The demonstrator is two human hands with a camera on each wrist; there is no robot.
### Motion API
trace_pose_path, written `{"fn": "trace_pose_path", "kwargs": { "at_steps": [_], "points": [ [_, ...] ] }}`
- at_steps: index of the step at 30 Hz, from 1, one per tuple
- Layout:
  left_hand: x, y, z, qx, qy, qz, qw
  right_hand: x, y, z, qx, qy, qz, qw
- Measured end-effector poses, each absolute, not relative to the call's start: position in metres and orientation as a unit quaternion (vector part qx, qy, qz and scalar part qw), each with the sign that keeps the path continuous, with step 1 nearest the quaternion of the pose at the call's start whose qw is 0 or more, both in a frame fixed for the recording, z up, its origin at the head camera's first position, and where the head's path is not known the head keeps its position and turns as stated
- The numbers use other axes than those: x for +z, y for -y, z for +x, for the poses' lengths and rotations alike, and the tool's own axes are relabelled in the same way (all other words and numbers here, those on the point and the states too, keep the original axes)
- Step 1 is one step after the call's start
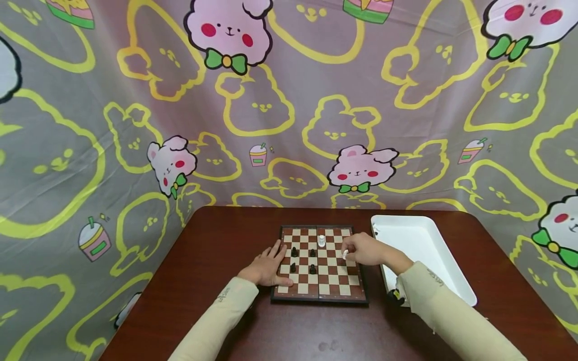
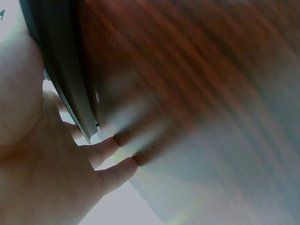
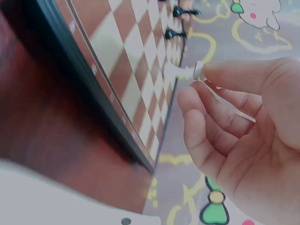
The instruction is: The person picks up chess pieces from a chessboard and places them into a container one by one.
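Observation:
A chessboard lies on the table. My left hand rests at its left edge with the fingers spread; in the left wrist view the fingertips touch the table beside the board's dark side. Over the right part of the board my right hand pinches a small white chess piece between thumb and fingers; its exact kind is hidden. A white chess piece stands near the back middle. Several black chess pieces stand on the left half.
To the right of the board a white tray sits on the brown table, partly behind the right forearm. A small black and yellow thing shows by the right sleeve. Patterned cloth hangs around the back and sides.

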State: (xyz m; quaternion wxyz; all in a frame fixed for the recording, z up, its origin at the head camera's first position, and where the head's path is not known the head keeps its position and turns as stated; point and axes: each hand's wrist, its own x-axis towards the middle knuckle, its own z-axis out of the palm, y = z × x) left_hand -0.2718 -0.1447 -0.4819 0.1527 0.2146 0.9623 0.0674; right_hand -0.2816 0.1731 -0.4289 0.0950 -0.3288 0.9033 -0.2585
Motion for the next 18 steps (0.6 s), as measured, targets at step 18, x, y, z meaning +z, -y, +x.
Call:
{"fn": "trace_pose_path", "kwargs": {
  "at_steps": [18],
  "points": [
    [-0.481,0.145,-0.272,0.063,-0.963,0.215,0.148,-0.412,-0.23,-0.293,-0.287,-0.917,-0.264,0.086]
  ]
}}
